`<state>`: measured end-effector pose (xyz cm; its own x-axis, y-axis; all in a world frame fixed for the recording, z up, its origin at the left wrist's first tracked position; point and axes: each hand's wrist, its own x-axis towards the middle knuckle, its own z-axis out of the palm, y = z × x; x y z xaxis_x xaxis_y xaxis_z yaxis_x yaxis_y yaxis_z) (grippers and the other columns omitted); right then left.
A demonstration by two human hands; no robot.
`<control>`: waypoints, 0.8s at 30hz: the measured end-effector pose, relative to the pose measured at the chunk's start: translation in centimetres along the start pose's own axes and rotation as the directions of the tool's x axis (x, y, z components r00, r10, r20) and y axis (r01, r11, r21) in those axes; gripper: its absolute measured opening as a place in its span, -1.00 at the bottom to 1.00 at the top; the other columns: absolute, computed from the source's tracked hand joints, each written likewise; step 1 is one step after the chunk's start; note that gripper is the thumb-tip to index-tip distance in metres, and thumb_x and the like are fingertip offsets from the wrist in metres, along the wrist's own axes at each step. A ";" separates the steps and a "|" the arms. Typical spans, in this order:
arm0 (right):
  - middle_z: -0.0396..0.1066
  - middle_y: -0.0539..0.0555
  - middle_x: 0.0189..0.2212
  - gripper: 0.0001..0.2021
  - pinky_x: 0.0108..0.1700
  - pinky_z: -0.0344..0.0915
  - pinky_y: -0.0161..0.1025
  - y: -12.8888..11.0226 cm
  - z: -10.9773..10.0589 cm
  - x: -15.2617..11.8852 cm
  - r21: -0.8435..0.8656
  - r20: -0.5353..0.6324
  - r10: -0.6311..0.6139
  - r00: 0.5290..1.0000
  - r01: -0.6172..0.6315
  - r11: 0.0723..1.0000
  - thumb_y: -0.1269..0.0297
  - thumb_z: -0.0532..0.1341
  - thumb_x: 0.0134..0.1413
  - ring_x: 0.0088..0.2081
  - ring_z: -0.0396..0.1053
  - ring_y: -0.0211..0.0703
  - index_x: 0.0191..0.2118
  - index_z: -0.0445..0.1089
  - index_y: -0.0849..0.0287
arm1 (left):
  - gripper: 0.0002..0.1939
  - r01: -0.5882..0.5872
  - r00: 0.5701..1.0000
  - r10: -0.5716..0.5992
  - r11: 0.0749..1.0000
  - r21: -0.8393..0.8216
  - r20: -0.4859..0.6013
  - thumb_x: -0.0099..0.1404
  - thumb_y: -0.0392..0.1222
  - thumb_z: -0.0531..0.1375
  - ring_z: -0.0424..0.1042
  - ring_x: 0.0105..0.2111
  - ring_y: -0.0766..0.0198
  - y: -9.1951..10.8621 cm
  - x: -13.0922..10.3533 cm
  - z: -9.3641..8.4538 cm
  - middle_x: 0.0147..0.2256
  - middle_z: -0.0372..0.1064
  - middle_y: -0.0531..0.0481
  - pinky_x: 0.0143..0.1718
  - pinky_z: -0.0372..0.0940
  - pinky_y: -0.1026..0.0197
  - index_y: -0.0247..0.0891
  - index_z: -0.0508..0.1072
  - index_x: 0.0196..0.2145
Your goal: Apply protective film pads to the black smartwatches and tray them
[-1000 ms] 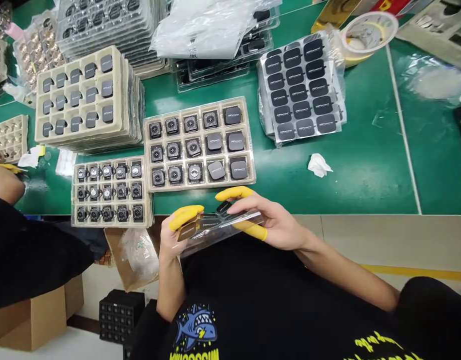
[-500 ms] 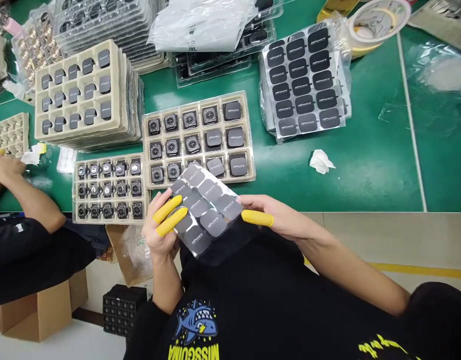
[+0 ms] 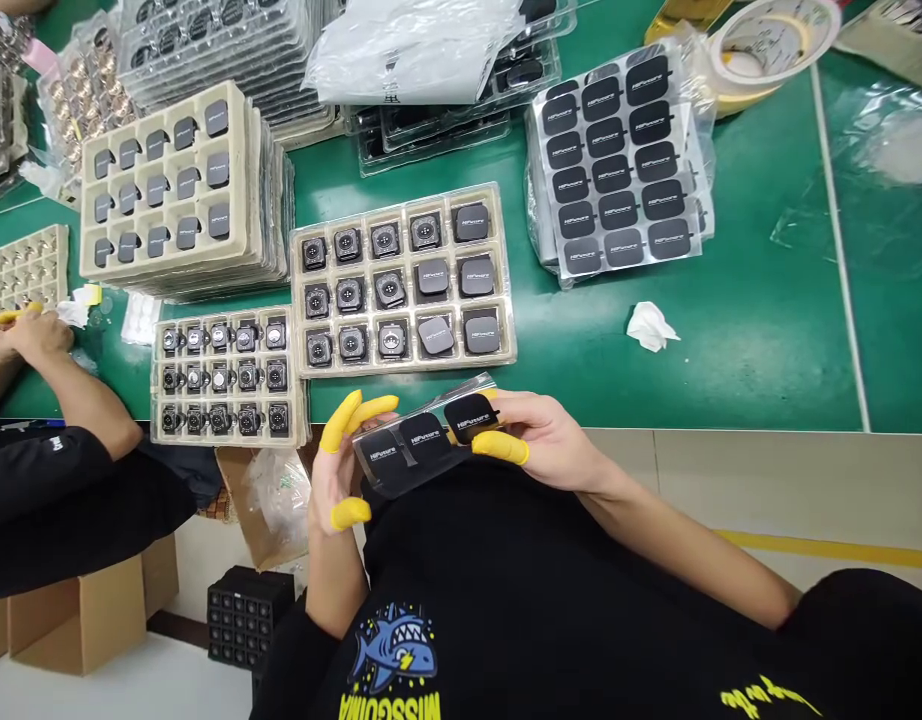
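My right hand (image 3: 540,435) pinches the right end of a clear-backed sheet of black square HiFuture stickers (image 3: 384,452), thumb and finger closed at the rightmost sticker. Three stickers show in a row, and the sheet is tilted. At its left end, my left hand (image 3: 337,470) has fingers and thumb spread apart around the edge; whether it touches the sheet I cannot make out. Yellow finger cots cover several fingertips. Just beyond lies a beige tray (image 3: 407,370) of watch bodies, some topped with a HiFuture sticker.
A second tray of watches (image 3: 232,435) sits to the left, with a tall stack of trays (image 3: 240,215) behind it. Other sticker sheets (image 3: 618,210) lie at right, near a crumpled tissue (image 3: 651,327) and tape rolls (image 3: 776,45). A co-worker's hands (image 3: 37,335) are at far left.
The sticker sheet has tipped, showing one row instead of several. My left hand's fingers have spread from its face, while my right thumb has come over its right end.
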<state>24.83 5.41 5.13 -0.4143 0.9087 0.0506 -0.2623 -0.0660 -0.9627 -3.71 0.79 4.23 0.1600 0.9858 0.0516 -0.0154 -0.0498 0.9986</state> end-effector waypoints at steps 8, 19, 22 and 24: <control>0.59 0.11 -0.16 -0.65 -0.05 0.49 -0.08 0.5 0.3 -0.9 -0.370 -0.230 -0.005 0.973 -0.083 0.925 -0.15 0.46 0.35 -0.16 0.52 -0.03 -0.12 0.55 0.04 | -0.24 -0.105 0.979 0.108 0.994 0.022 -0.175 0.45 -0.15 0.47 0.62 -0.32 0.33 -0.9 1.4 2.5 -0.25 0.64 0.08 -0.18 0.56 0.27 0.07 0.36 0.50; 0.56 0.04 -0.21 -0.50 -0.05 0.48 -0.08 0.0 1.0 0.4 -0.110 -0.192 0.287 0.938 -0.312 0.944 -0.18 0.60 0.09 -0.20 0.52 -0.05 -0.10 0.52 0.06 | -0.36 0.034 0.963 -0.029 0.999 0.012 -0.267 0.45 -0.07 0.48 0.55 -0.46 0.38 -0.5 1.4 3.1 -0.32 0.61 0.12 -0.34 0.56 0.32 0.01 0.45 0.40; 0.51 0.01 -0.33 -0.50 -0.11 0.41 -0.11 0.2 1.3 0.7 -0.124 -0.247 0.257 0.934 -0.294 0.948 -0.24 0.58 0.08 -0.27 0.44 -0.10 -0.27 0.51 0.08 | -0.31 0.088 0.954 -0.086 0.996 -0.003 -0.288 0.44 0.00 0.48 0.57 -0.46 0.35 -0.6 1.4 2.9 -0.33 0.60 0.13 -0.30 0.60 0.27 -0.01 0.40 0.43; 0.48 0.00 -0.36 -0.49 -0.16 0.38 -0.13 0.5 1.5 0.8 -0.122 -0.275 0.246 0.930 -0.287 0.950 -0.26 0.58 0.08 -0.30 0.41 -0.11 -0.30 0.50 0.08 | -0.25 0.118 0.964 -0.125 0.992 -0.042 -0.236 0.43 0.07 0.48 0.62 -0.42 0.30 -0.6 1.5 2.9 -0.31 0.62 0.11 -0.27 0.64 0.22 -0.01 0.36 0.46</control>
<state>23.09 5.53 5.11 -0.2103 0.9416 -0.2629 -0.0242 -0.2738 -0.9615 -0.64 1.83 3.76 -0.0769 0.9941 -0.0768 -0.0383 0.0741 0.9965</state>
